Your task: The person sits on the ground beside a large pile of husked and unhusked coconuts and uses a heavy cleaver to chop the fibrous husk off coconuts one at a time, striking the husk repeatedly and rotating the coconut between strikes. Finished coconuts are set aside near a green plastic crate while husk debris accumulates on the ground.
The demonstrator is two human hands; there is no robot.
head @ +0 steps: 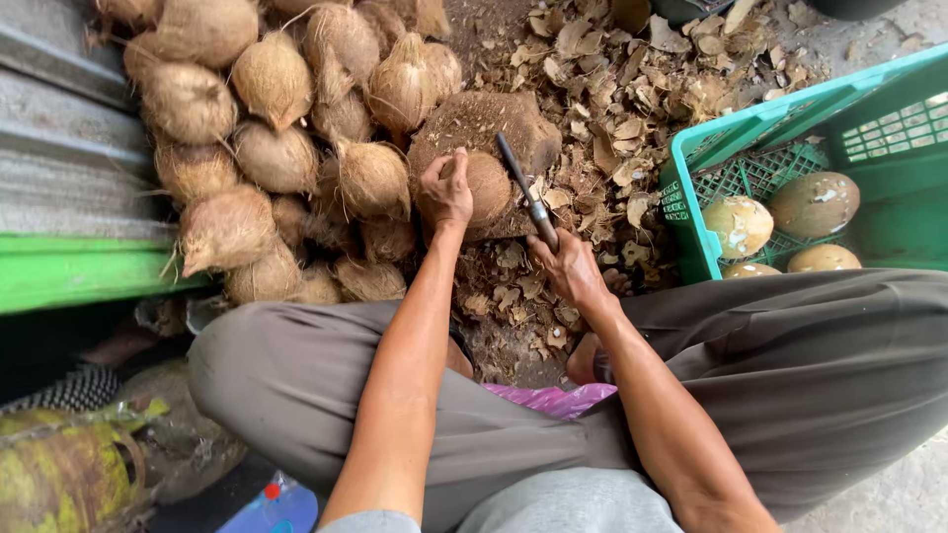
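Gripping coconut (486,188) and knife (525,192)

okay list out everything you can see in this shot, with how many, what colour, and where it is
Coconut being worked: one, brown, on the block at centre, under the left hand.
Wooden block: one, brown, centre.
Blade: one, dark metal, slanting over the coconut.
Husked coconuts: a large pile, brown and fibrous, upper left.
Shell chips: many, tan, scattered on the ground at top centre.
Crate: one, green plastic, right.
Peeled coconuts: four showing, pale cream and brown, inside the crate.
Pink plastic: one piece, between the knees.
Trousers: grey-brown, across the lower frame.
Left hand: grip on the coconut.
Right hand: grip on the blade's handle.
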